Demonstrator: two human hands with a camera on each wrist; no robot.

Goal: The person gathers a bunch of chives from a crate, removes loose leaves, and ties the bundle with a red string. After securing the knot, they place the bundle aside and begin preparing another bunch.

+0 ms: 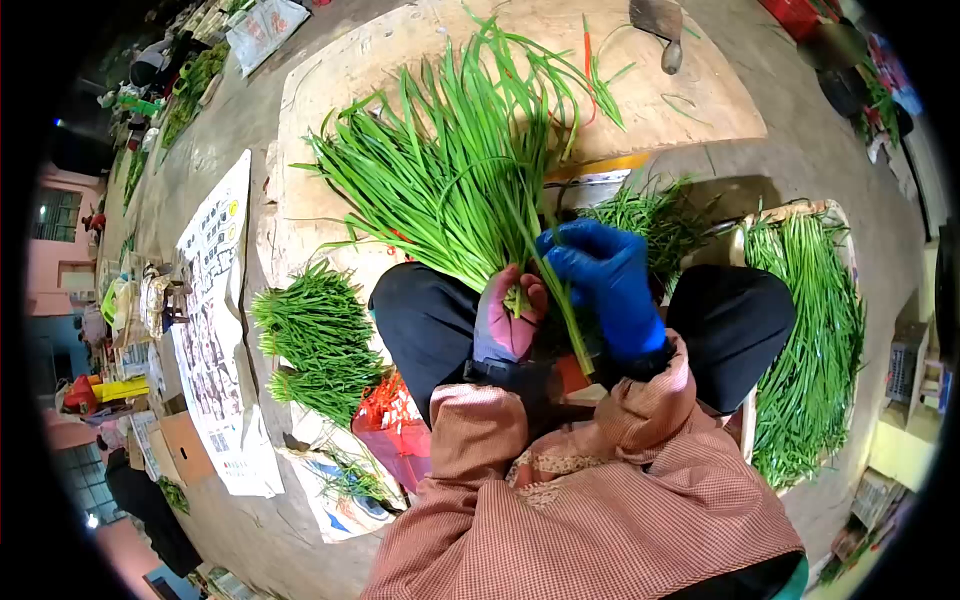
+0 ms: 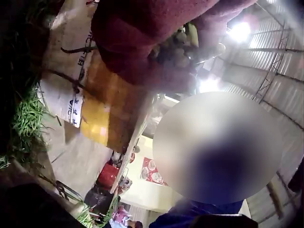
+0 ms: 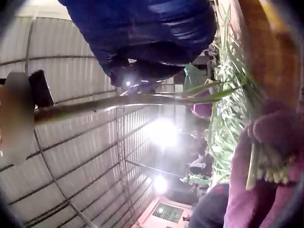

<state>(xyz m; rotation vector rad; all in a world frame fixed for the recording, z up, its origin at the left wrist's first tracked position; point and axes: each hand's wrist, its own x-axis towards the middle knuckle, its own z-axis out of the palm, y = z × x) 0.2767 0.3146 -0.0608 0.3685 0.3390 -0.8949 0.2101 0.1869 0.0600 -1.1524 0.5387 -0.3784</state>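
My left hand [image 1: 507, 318], in a pinkish-purple glove, grips a thick bunch of garlic chives [image 1: 440, 175] near its cut ends. The leaves fan out away from me over a wooden board [image 1: 335, 85]. Curled purple fingers wrap the pale stalk ends [image 3: 275, 168] in the right wrist view. Just to the right, my right hand [image 1: 608, 275], in a wet blue glove, pinches a single stalk [image 3: 137, 99] between thumb and fingers. That stalk's lower end points toward my lap, and its leaves run over the bunch.
A cleaver [image 1: 657, 18] lies at the board's far edge, near a red strip [image 1: 588, 50]. Trimmed bundles [image 1: 315, 330] are piled left of my knee, by red ties [image 1: 388, 408]. More greens [image 1: 655, 225] lie beyond my right hand. A long crate [image 1: 846, 222] of chives stands at right.
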